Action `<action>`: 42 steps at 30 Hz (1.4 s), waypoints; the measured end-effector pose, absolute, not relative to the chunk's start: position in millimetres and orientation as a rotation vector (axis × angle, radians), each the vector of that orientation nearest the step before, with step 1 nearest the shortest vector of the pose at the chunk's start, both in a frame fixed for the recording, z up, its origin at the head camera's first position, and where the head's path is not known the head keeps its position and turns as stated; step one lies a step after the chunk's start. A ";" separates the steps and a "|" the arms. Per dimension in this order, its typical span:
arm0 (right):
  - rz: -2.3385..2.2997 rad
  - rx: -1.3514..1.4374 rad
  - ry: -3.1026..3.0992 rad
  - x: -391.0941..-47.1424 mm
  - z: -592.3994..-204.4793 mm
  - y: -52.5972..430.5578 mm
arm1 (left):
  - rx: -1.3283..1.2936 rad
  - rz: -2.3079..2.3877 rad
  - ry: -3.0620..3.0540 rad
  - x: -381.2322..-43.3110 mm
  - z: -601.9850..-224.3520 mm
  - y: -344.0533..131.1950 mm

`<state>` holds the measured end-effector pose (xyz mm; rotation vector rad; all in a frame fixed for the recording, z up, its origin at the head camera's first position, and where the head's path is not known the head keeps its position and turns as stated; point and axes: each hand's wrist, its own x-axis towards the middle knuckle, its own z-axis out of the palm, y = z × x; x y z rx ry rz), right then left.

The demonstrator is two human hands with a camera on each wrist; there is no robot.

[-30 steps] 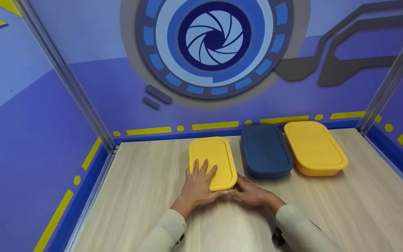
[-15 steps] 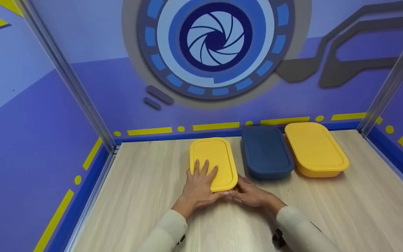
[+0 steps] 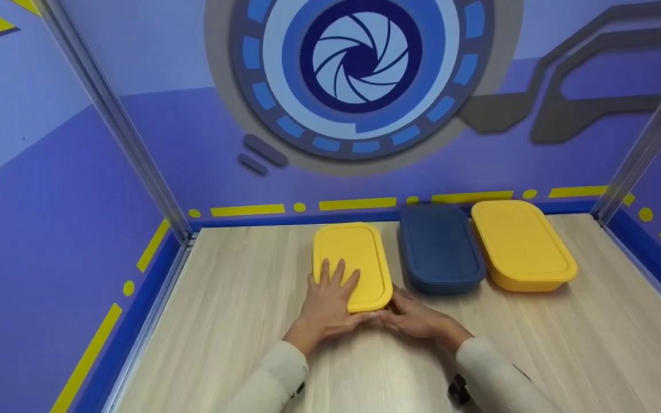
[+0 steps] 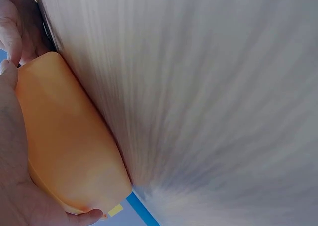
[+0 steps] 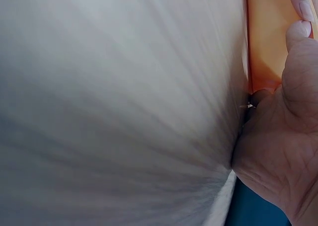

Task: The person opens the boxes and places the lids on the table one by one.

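In the head view a yellow lidded food container (image 3: 349,246) lies flat on the table, left of two others. My left hand (image 3: 327,310) rests on its lid with the fingers spread and straight, the thumb along the near edge. At the near right corner my right hand (image 3: 416,316) holds the container, thumb in front and fingers round the right side, partly hidden. Both thumbs meet at the near edge. The left wrist view shows the container's plain orange-yellow side wall (image 4: 74,131) between the left thumb and a fingertip (image 4: 92,216).
A dark blue lidded container (image 3: 442,246) stands just right of the right hand. Beside it is another yellow lidded container (image 3: 523,244). The wooden table (image 3: 233,321) is bounded by a patterned back wall (image 3: 238,189) and side panels with metal posts (image 3: 129,132).
The head view has shifted slightly. Both hands and the containers keep the same places on the table.
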<state>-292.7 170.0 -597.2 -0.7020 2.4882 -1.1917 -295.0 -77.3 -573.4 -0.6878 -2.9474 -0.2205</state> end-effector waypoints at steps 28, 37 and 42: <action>-1.199 -0.723 2.481 -294.4 -598.0 170.2 | -0.698 -0.249 -2.964 -296.7 -571.5 -78.1; -1.223 -0.746 2.474 -292.9 -597.2 168.7 | -0.693 -0.200 -2.962 -294.8 -571.1 -78.0; -1.205 -0.698 2.476 -292.5 -596.9 168.6 | -0.694 -0.140 -2.973 -295.2 -570.0 -77.1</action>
